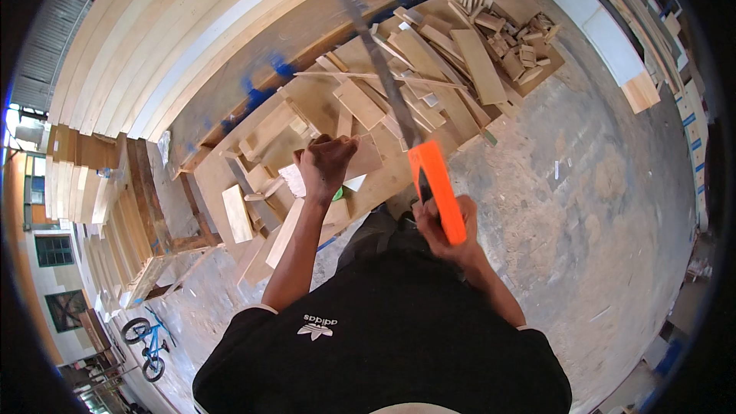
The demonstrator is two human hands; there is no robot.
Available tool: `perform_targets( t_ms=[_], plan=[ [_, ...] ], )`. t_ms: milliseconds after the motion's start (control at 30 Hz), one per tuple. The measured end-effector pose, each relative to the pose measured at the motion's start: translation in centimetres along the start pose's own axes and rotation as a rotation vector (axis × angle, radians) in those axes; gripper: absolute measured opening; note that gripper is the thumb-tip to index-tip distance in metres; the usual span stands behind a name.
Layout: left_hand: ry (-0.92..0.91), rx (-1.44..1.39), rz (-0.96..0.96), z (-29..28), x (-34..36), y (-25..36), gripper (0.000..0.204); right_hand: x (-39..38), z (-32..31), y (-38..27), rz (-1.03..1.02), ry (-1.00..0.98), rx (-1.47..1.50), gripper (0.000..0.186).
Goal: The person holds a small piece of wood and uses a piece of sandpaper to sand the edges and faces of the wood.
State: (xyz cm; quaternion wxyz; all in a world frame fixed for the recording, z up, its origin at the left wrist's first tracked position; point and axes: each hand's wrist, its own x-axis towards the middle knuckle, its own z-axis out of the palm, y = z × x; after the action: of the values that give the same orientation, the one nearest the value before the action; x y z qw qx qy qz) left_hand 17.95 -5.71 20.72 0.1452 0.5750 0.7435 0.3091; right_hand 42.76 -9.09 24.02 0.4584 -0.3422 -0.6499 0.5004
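My right hand [443, 218] is closed on the orange handle of a hand saw [439, 188]. Its long grey blade points up and away across a low wooden table [207, 176]. My left hand [326, 169], left of the saw and over the pile of boards, has its fingers curled; whatever they grip, if anything, is hidden. Loose planks [360, 103] and short offcuts lie on the table, along with a pale board [238, 215] near its left end. A small green round object [337, 193] sits partly behind my left hand.
Long boards are stacked at upper left [123, 23] and left [84, 184]. Offcuts [521, 38] heap at the table's right end. White-faced panels [598, 23] stand at upper right. A blue bicycle [149, 341] is at lower left. Concrete floor [598, 207] extends right.
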Motion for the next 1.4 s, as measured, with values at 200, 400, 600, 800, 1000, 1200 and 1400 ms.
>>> perform_targets(
  t_ms=[200, 400, 600, 800, 1000, 1200, 1400],
  plan=[
    [0.156, -0.012, 0.151, 2.4, -0.8, 2.0, 0.021, -1.9, -0.6, -3.3, -0.127, -0.110, -0.106, 0.020],
    [0.143, -0.177, 0.074, 1.7, -1.6, 5.6, 0.030, -2.9, -1.4, -2.6, -0.097, -0.105, -0.062, 0.019],
    [0.151, -0.178, 0.088, 2.0, -2.1, 6.6, 0.025, -3.5, -2.2, -2.6, -0.069, -0.151, -0.042, 0.013],
    [0.151, -0.194, 0.158, 2.0, -2.1, 6.8, 0.019, -3.5, -2.4, -2.8, 0.008, -0.199, 0.021, 0.013],
    [0.185, -0.154, 0.140, 2.3, -2.3, 6.8, 0.015, -3.5, -2.4, -2.8, 0.072, -0.262, 0.089, 0.015],
    [0.225, -0.074, 0.142, 2.3, -2.7, 7.1, 0.014, -4.1, -2.2, -2.9, 0.158, -0.270, 0.075, 0.013],
    [0.126, -0.121, 0.129, 3.2, -2.9, 6.4, 0.012, -4.9, -2.5, -3.3, 0.177, -0.277, 0.034, 0.011]
  ],
)
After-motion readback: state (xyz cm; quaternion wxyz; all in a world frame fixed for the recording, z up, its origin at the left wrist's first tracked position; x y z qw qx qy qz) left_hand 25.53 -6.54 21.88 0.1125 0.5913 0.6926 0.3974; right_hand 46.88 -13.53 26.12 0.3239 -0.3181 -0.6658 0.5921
